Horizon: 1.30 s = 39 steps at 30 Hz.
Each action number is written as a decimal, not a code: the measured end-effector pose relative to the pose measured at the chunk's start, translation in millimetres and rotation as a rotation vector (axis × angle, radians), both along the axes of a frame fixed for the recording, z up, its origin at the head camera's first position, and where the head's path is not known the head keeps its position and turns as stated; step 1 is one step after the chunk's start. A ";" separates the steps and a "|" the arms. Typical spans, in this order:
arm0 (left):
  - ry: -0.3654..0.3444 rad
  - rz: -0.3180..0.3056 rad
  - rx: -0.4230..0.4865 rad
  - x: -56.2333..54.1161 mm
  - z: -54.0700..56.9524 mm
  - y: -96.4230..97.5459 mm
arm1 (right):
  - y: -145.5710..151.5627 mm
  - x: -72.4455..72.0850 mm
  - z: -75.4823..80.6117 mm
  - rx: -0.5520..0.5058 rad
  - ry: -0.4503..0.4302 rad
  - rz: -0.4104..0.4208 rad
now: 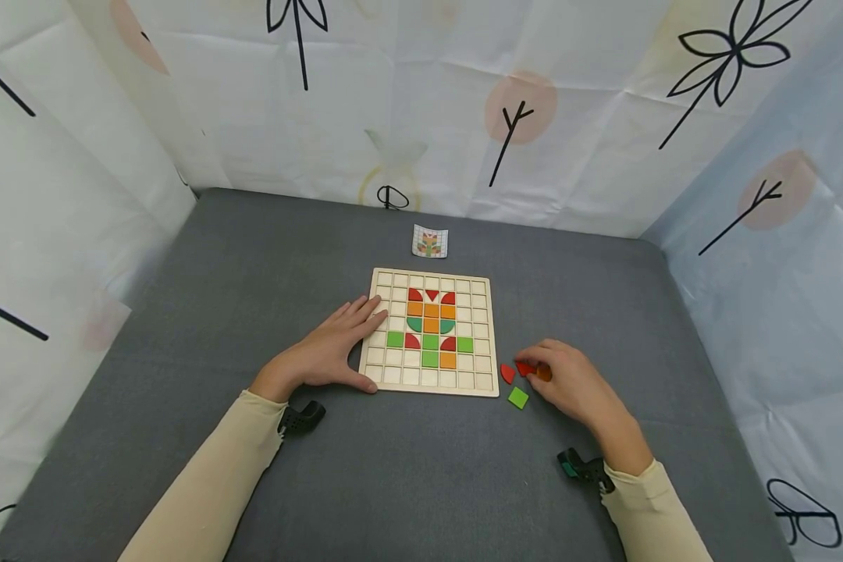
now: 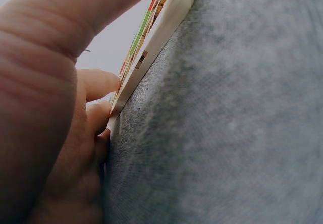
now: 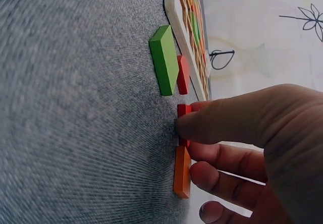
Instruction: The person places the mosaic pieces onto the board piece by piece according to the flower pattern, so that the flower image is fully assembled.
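Observation:
A wooden grid board (image 1: pixel 495 336) lies on the table, with red, orange, green and teal tiles set in its middle cells. My left hand (image 1: pixel 330 349) rests against its left side, fingers stretched over the edge and thumb at the near corner. Right of the board, my right hand (image 1: pixel 570 384) pinches a red tile (image 3: pixel 184 110) between thumb and fingers, low at the tabletop. An orange tile (image 3: pixel 182 172) lies just beside it, under the other fingers. Closer to the board are another red tile (image 1: pixel 507 374) and a green square tile (image 1: pixel 517 398).
Behind the board lies a small card (image 1: pixel 430 242) printed with a coloured tile pattern. Grey cloth (image 1: pixel 421 476) covers the table. White printed curtains (image 1: pixel 435 109) stand at its back and sides.

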<state>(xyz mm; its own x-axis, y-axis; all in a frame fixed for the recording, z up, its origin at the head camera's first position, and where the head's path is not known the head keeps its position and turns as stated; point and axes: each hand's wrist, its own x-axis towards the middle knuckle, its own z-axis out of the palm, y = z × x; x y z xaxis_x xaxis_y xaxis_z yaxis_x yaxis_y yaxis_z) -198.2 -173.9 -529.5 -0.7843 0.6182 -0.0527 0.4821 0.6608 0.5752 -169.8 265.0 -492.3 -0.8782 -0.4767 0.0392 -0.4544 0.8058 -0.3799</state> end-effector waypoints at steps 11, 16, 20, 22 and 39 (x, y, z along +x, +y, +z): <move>0.002 -0.004 0.002 0.3 0.4 0.6 | 0.9 -1.2 2.3 0.004 -0.029 0.017; 0.005 -0.007 -0.003 0.0 0.5 0.8 | 1.8 -1.4 3.4 0.008 -0.039 0.029; 0.006 -0.004 -0.012 -0.4 0.4 1.3 | 1.7 -2.2 3.2 0.008 -0.039 0.028; 0.002 -0.002 -0.014 -0.1 1.2 1.5 | 1.4 -2.6 2.8 0.008 -0.040 0.025; 0.002 0.003 -0.011 -0.8 -1.4 0.2 | 0.3 -2.6 2.3 0.003 -0.041 0.045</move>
<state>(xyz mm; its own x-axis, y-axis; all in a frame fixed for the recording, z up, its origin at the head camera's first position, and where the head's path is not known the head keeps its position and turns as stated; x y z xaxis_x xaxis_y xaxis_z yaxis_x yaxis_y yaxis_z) -198.9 -173.8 -530.9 -0.7860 0.6156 -0.0573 0.4819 0.6681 0.5670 -172.3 265.3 -490.0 -0.8565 -0.5161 0.0018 -0.4745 0.7860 -0.3963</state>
